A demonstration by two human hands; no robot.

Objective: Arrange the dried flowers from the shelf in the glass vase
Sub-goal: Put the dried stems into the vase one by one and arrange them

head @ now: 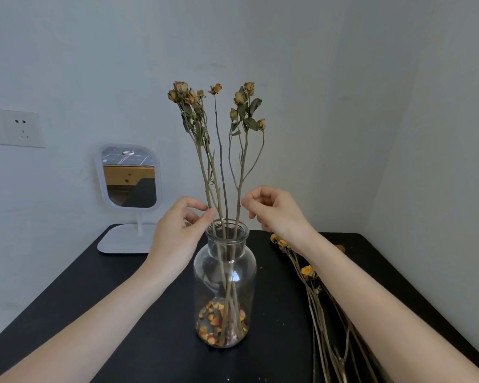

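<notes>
A clear glass vase stands in the middle of the black table, with dried petals in its bottom. Three dried flower stems stand upright in it, their yellow-brown heads high above the neck. My left hand pinches the left stem just above the vase rim. My right hand pinches the right stem at about the same height. More dried flowers lie flat on the table to the right of the vase, partly under my right forearm.
A white stand mirror stands at the back left of the black table. A wall socket is on the left wall. Walls close in behind and to the right.
</notes>
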